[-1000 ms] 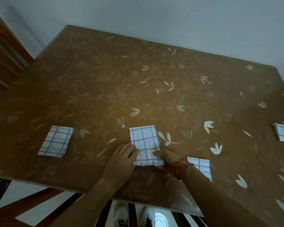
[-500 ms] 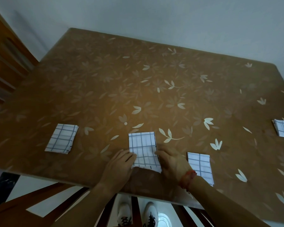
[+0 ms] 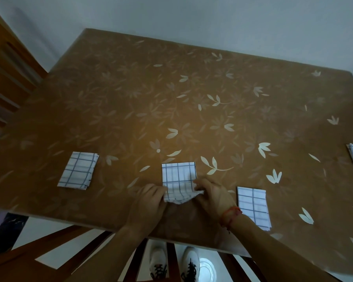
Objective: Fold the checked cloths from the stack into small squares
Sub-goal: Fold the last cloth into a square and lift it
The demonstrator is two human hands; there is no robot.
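On the tabletop (image 3: 171, 102), near edge; our left hand (image 3: 149, 202) and right hand (image 3: 212, 197) each pinch a corner of the checked cloth (image 3: 178, 176)

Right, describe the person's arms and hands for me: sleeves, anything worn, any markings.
The left hand and its forearm are bare: no sleeve, glove, ring or watch shows. The right hand is also ungloved and sleeveless as far as the frame reaches. Its wrist carries a thin red cord bracelet with a short loose end hanging off it. No other markings are visible.
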